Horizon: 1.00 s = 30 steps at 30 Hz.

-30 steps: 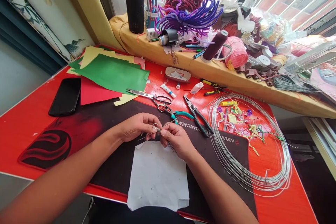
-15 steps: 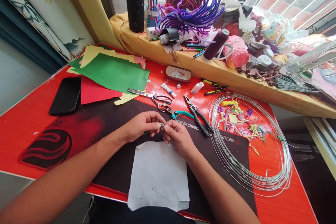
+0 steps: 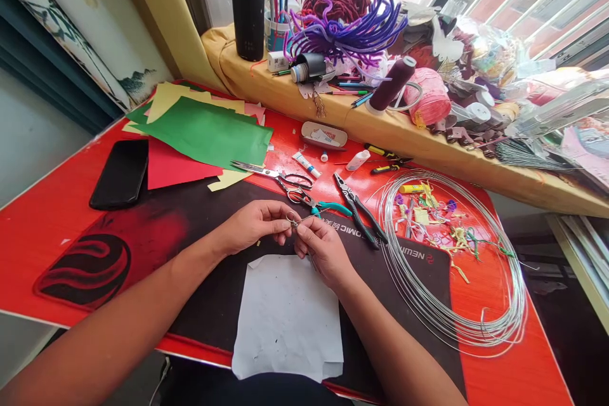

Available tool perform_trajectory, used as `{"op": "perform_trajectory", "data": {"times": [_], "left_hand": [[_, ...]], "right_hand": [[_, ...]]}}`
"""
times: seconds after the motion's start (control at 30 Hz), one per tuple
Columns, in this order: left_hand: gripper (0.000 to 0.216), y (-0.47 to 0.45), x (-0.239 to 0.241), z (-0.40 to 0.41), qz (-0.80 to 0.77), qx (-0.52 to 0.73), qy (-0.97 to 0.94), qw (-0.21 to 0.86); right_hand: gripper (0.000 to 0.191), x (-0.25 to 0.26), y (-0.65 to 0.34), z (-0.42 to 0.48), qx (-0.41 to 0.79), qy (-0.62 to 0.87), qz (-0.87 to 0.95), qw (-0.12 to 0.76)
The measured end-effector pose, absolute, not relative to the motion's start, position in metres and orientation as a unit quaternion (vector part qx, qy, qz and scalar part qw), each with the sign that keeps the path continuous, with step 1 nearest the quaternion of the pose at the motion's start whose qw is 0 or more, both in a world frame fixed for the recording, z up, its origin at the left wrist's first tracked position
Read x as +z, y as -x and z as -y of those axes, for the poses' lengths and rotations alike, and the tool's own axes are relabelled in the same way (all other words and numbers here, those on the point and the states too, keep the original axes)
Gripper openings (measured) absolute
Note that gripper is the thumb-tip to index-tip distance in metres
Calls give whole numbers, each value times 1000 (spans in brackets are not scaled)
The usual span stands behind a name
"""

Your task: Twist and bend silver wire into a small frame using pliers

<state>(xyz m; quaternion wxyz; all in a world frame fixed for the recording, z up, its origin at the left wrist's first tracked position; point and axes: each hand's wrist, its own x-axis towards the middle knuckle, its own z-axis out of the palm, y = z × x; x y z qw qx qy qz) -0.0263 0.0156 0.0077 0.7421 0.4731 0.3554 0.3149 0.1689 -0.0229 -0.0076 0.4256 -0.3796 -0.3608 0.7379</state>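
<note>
Over the dark desk mat, both hands meet at a small piece of bent wire with a loop at its top. My left hand pinches it from the left between thumb and fingers. From the right, my right hand grips the same wire, and thin strands stick out below its fingers. Part of the wire is hidden by the fingertips. Just below lies a white sheet of paper. Close beyond the hands are teal-handled pliers, dark-handled pliers and scissors.
A large coil of silvery wire lies at right, with small scraps inside it. Coloured paper sheets and a black phone are at left. The sill behind is crowded with craft supplies, including purple pipe cleaners.
Both hands stay almost in place on the wire. The strands below my right hand have shifted slightly, and the wire end at the left hand no longer shows. The view has moved a little.
</note>
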Motion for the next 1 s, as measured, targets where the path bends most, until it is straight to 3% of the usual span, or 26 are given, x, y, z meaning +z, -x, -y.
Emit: {"op": "perform_trajectory", "data": {"times": [1.0], "left_hand": [[27,28,14,-17,-381,295,-472,738]], "right_hand": [[26,-12,-170,23,727,382,387,419]]}}
